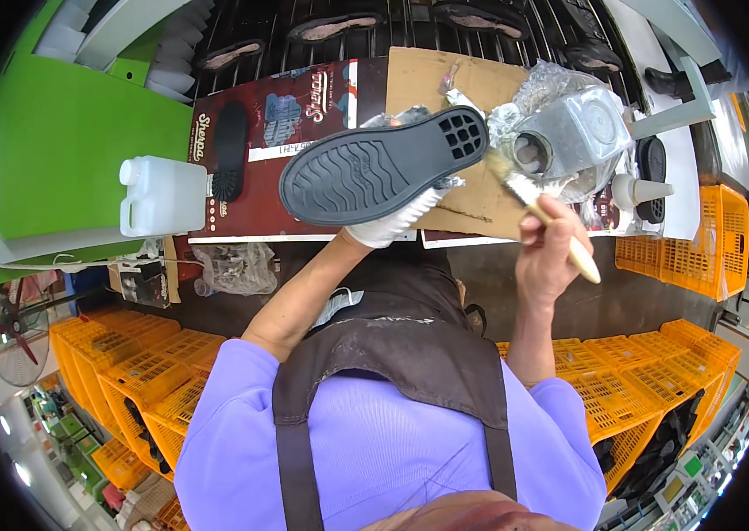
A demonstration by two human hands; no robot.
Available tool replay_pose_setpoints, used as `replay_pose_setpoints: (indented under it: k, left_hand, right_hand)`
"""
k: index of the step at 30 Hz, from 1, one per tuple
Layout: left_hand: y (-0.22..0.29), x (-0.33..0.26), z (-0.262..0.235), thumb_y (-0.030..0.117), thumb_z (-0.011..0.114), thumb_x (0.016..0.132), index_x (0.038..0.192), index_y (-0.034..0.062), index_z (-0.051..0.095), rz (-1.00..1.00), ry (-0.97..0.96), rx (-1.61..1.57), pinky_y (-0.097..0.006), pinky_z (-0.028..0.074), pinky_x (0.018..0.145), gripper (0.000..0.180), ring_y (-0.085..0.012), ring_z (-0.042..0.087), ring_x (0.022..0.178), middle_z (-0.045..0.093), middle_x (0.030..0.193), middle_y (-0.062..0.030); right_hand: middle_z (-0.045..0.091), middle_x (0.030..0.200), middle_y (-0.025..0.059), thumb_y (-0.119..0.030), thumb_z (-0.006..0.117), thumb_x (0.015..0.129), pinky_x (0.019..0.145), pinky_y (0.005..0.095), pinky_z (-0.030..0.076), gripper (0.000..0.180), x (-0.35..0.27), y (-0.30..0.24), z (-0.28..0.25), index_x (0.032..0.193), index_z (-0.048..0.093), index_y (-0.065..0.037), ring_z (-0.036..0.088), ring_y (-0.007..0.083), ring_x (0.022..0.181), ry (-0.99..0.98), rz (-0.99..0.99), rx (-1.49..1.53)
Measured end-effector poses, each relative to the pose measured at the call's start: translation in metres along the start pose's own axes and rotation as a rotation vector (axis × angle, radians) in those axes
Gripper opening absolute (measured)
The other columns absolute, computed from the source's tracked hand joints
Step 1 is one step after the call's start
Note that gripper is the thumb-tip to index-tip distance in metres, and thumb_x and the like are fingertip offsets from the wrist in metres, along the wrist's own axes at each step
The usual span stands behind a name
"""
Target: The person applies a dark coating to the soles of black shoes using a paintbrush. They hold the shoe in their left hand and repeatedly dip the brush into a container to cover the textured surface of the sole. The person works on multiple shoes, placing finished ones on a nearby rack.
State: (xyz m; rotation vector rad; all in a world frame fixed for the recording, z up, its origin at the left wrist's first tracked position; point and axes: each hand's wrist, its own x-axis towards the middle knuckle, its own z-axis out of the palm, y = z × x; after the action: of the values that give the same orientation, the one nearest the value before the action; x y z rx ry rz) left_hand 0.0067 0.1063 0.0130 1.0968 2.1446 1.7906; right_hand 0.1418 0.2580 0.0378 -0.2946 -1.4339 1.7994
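My left hand (389, 225), in a white glove with stained fingertips, holds a dark grey shoe sole (374, 168) from beneath. Its wavy tread and gridded heel face up; the underside is hidden. Bare and closed, my right hand (549, 248) grips the pale wooden handle of a brush (582, 258). The bristles, near the heel end, point toward the mouth of a clear plastic jar (582, 124). That jar lies on its side on crumpled plastic film (552, 84), with whitish stuff around its opening. Under the sole are brown cardboard (467, 205) and dark red printed boxboard (255, 212).
A white jug (166, 196) and a black sole (230, 146) are on the left. At right are a white squeeze bottle (640, 190) and another sole (652, 164). Soles lie on the rack (392, 44) behind. Orange crates (140, 363) stand either side of me.
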Motion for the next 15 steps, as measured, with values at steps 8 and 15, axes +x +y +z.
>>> replay_pose_setpoints:
  k: [8, 15]
  left_hand:
    - [-0.018, -0.013, 0.007, 0.023, 0.072, 0.073, 0.132, 0.0041, 0.031, 0.174, 0.051, 0.185, -0.037, 0.027, 0.102, 0.074, -0.0216, 0.041, 0.118, 0.044, 0.127, -0.0099]
    - [-0.016, -0.026, 0.015, 0.022, 0.073, 0.072, 0.13, 0.004, 0.031, -0.195, 0.025, -0.607, -0.035, 0.033, 0.098, 0.074, -0.0178, 0.045, 0.113, 0.047, 0.12, -0.0096]
  right_hand:
    - [0.065, 0.079, 0.0129, -0.007, 0.065, 0.08, 0.057, 0.0218, 0.047, 0.019, -0.013, -0.002, 0.05, 0.094, 0.063, 0.006, 0.06, 0.0139, 0.064, -0.149, 0.024, -0.046]
    - [0.067, 0.085, 0.0111, -0.006, 0.068, 0.076, 0.066, 0.0259, 0.05, 0.017, -0.02, -0.009, 0.069, 0.09, 0.066, 0.003, 0.064, 0.0174, 0.073, -0.375, 0.155, -0.1]
